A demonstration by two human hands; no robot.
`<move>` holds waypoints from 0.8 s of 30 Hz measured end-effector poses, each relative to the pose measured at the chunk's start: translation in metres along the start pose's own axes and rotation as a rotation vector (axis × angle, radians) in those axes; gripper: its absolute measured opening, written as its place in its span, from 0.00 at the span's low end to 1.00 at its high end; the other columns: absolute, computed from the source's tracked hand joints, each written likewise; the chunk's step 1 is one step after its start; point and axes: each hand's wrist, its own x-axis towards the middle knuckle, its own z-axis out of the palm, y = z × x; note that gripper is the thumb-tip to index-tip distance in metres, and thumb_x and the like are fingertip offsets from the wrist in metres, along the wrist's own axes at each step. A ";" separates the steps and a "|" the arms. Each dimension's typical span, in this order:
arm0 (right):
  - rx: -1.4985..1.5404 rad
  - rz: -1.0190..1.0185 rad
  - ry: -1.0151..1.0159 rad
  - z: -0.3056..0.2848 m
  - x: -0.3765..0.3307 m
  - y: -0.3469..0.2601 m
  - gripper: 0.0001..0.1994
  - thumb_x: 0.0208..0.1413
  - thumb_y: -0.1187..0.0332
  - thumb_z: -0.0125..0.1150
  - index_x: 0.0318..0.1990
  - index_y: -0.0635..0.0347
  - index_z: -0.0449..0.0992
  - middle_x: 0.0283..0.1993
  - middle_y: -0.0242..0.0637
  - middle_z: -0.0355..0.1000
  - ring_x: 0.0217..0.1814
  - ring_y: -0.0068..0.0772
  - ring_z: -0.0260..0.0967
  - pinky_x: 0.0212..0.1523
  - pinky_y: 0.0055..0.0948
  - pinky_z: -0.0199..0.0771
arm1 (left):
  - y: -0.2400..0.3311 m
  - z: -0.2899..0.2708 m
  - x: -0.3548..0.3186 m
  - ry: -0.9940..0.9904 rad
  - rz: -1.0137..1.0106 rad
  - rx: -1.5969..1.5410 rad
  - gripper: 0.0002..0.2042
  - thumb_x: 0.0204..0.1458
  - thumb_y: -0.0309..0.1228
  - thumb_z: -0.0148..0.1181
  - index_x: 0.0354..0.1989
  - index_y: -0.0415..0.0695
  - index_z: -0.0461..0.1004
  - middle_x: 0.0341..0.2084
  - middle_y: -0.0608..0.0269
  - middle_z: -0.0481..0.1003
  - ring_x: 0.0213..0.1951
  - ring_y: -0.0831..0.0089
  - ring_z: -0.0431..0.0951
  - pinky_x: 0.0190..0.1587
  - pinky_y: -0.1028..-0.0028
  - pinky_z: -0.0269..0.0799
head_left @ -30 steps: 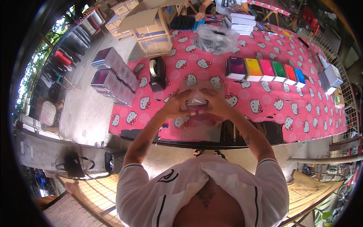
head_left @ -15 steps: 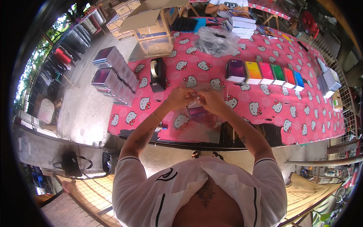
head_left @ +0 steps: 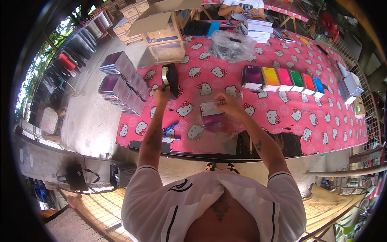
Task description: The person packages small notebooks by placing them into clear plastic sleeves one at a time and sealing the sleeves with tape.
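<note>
Has left hand [head_left: 161, 96] at tape dispenser [head_left: 172, 78], right hand [head_left: 229, 105] well apart at clear film [head_left: 226, 139] on purple notebook [head_left: 212, 121] just nearside; cannot tell either grip. Has this one seemingly untaped, stacked notebooks [head_left: 125, 82] left of left hand seemingly done, coloured piles [head_left: 284, 76] rightward seemingly left.

Grey concrete floor [head_left: 82, 105] — bright daylight patch [head_left: 92, 142], pink-covered table [head_left: 316, 145], wire-mesh barrier [head_left: 369, 117] at right, greenery [head_left: 64, 30] at left

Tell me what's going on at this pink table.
A person's left hand is at the near end of a black tape dispenser. The right hand is at the far end of a purple notebook, with clear plastic about it. Stacked colourful notebooks stand to the right.
</note>
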 end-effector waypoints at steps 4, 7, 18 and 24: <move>0.011 0.012 0.052 -0.008 -0.006 0.005 0.17 0.54 0.71 0.68 0.50 0.63 0.71 0.48 0.38 0.72 0.46 0.26 0.71 0.42 0.27 0.74 | 0.000 0.007 0.016 -0.517 -0.783 -1.005 0.11 0.49 0.36 0.69 0.38 0.45 0.81 0.26 0.68 0.76 0.27 0.75 0.70 0.36 0.76 0.70; 0.065 0.049 0.022 -0.010 -0.009 0.002 0.16 0.56 0.72 0.66 0.50 0.64 0.70 0.48 0.38 0.71 0.46 0.25 0.71 0.40 0.26 0.73 | 0.010 0.015 0.004 -0.299 -0.644 -1.114 0.09 0.49 0.33 0.69 0.36 0.44 0.80 0.30 0.71 0.76 0.33 0.81 0.70 0.36 0.75 0.67; -0.081 -0.015 0.082 -0.011 -0.010 0.021 0.18 0.54 0.71 0.67 0.51 0.63 0.70 0.48 0.38 0.71 0.49 0.27 0.71 0.43 0.27 0.74 | 0.047 -0.043 -0.009 -0.348 -0.082 0.255 0.08 0.53 0.36 0.58 0.30 0.46 0.79 0.29 0.57 0.81 0.31 0.58 0.82 0.38 0.61 0.78; -0.008 -0.047 0.075 -0.011 -0.006 0.024 0.20 0.53 0.70 0.68 0.52 0.62 0.68 0.50 0.40 0.70 0.49 0.28 0.70 0.43 0.27 0.74 | 0.202 -0.088 0.001 -0.992 0.806 -0.429 0.14 0.46 0.42 0.68 0.30 0.43 0.81 0.25 0.54 0.80 0.32 0.61 0.83 0.37 0.65 0.77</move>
